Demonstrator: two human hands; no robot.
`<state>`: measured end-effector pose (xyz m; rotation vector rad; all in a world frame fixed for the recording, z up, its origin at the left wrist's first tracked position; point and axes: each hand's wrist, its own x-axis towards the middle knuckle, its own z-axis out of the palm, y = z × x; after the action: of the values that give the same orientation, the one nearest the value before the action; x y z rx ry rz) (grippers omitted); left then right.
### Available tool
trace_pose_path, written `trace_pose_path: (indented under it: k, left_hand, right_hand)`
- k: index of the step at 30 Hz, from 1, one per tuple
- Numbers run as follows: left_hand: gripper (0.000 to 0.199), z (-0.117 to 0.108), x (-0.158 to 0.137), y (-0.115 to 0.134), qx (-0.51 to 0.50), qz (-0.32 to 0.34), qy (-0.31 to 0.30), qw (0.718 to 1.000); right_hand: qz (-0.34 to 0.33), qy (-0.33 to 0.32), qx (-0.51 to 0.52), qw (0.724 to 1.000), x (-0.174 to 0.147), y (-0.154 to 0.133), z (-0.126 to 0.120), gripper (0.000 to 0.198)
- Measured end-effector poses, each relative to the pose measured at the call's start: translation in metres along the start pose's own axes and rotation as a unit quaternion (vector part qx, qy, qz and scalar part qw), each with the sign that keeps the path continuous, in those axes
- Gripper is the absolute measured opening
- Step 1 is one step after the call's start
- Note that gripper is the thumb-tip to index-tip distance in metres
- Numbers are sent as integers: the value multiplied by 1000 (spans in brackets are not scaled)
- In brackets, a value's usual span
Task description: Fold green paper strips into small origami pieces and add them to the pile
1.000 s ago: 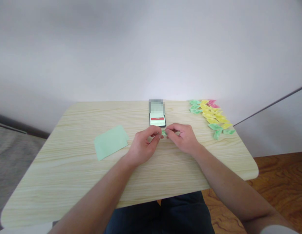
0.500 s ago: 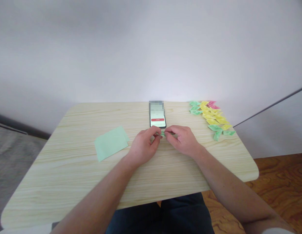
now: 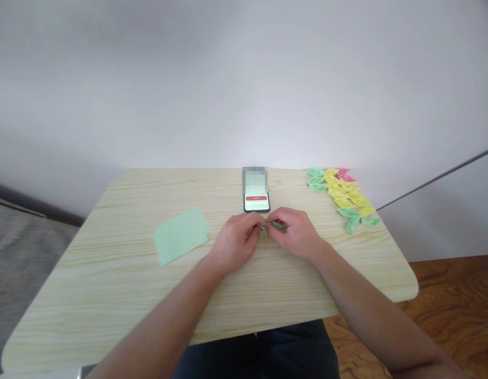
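Between my two hands is a small folded piece of green paper point(image 3: 276, 225), mostly covered by the fingers. My left hand point(image 3: 236, 239) pinches its left end between thumb and forefinger. On the other side, my right hand point(image 3: 297, 231) is closed round the right end, where a green edge shows under the curled fingers. The paper's exact folded shape is hidden. Just beyond the fingertips lies a phone point(image 3: 256, 204) with a lit screen and a red bar. Flat green paper sheets point(image 3: 181, 237) rest to the left of my left hand, slightly fanned.
Folded paper pieces stand in a cluster at the table's right: green ones point(image 3: 317, 180), yellow ones point(image 3: 344, 192) and pink ones point(image 3: 346, 173). The wooden table point(image 3: 121, 295) meets a white wall point(image 3: 244, 84) at the back. My legs point(image 3: 260, 350) are under the front edge.
My hands still hold the green paper, and its green edge now shows more within the right hand. The whole view has shifted slightly, with the table sitting a little lower.
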<state>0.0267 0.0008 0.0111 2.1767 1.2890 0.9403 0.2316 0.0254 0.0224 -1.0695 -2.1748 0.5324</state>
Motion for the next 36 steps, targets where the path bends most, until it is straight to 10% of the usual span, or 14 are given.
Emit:
trace_pose_path:
  k: [9, 20, 36]
  left_hand:
    - [34, -1, -2, 2, 47, -12, -18, 999]
    - [30, -1, -2, 2, 26, -12, -15, 999]
    - [21, -1, -1, 3, 58, 44, 44, 996]
  right_hand:
    - [14, -44, -21, 999, 2, 0, 2, 8]
    - [67, -97, -283, 952, -7, 29, -63, 7]
    - [80, -134, -373, 915, 22, 93, -120, 19]
